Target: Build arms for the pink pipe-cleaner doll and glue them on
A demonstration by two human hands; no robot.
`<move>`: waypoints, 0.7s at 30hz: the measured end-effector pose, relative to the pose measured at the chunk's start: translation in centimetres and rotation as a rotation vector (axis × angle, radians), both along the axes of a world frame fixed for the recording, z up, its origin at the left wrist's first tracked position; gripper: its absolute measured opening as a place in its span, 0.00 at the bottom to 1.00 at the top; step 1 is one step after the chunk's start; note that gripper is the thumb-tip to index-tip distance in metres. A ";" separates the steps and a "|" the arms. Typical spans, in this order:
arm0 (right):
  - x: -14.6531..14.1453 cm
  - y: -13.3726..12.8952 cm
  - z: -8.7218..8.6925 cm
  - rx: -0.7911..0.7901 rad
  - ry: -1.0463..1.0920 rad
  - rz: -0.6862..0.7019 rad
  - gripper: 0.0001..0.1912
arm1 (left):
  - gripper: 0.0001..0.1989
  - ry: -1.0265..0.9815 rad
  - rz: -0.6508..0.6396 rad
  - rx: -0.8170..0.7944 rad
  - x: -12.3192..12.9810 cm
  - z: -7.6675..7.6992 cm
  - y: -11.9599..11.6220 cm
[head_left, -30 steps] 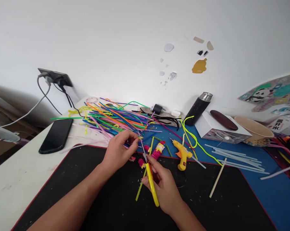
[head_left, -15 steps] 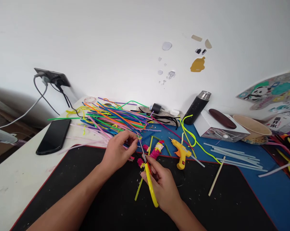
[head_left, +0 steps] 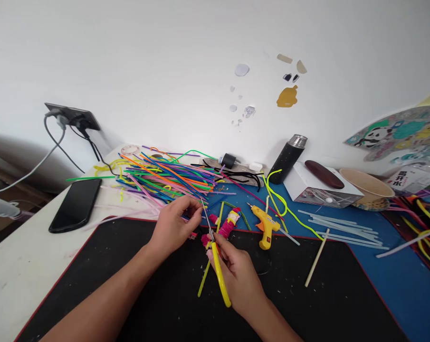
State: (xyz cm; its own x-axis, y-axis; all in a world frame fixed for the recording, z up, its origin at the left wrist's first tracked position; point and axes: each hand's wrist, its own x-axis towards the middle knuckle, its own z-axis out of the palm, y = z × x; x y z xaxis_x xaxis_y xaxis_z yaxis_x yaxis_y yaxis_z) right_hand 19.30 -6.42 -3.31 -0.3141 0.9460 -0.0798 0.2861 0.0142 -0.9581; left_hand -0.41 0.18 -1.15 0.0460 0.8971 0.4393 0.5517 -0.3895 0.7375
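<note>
My right hand (head_left: 236, 270) is closed round a pair of scissors (head_left: 220, 275) with yellow handles, their blades pointing up and away. Close to the blade tips, my left hand (head_left: 179, 225) has its thumb and forefinger pinched together; whatever lies between them is too small to make out. Behind the scissors lies a magenta and yellow pipe-cleaner figure (head_left: 227, 228), partly covered by my right hand. A yellow-green pipe cleaner (head_left: 204, 275) rests on the black mat (head_left: 157, 304) beneath the scissors.
Many coloured pipe cleaners (head_left: 168, 173) are heaped at the back. A yellow glue gun (head_left: 266, 228), clear glue sticks (head_left: 346, 230) and a wooden stick (head_left: 317, 259) lie to the right. A black flask (head_left: 288, 159) stands near a white box (head_left: 320, 187). At left is a phone (head_left: 75, 205).
The view has shifted slightly, so the surroundings sit a little further left. Both hands and the scissors keep nearly the same pose.
</note>
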 end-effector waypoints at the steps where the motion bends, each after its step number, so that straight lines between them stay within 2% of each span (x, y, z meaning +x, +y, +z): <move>1: 0.0 0.0 0.1 0.009 -0.001 -0.001 0.24 | 0.05 -0.003 0.002 -0.002 0.0 0.0 0.0; 5: -0.1 0.0 0.6 0.018 0.004 0.005 0.22 | 0.04 -0.003 0.013 -0.022 0.1 -0.1 0.1; 8: -0.1 -0.1 0.8 -0.032 0.015 0.023 0.22 | 0.05 0.004 0.017 -0.026 0.1 -0.3 0.1; 11: -0.3 -0.2 0.6 -0.084 0.047 0.024 0.24 | 0.05 0.009 0.011 -0.023 0.0 -0.4 0.1; 17: -0.6 0.2 0.0 -0.110 0.180 -0.058 0.24 | 0.04 0.023 0.008 0.003 0.1 0.1 0.0; 21: -0.4 0.1 -0.3 -0.128 0.173 -0.027 0.22 | 0.04 0.047 0.001 0.027 0.0 0.2 -0.1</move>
State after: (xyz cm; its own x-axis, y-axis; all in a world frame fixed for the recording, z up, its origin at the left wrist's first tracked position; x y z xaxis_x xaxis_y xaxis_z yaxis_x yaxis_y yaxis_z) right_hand 18.90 -6.32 -3.62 -0.3082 0.9398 -0.1472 0.1157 -0.1166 -0.9864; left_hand -0.41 0.10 -0.92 0.0659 0.8852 0.4605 0.5858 -0.4079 0.7003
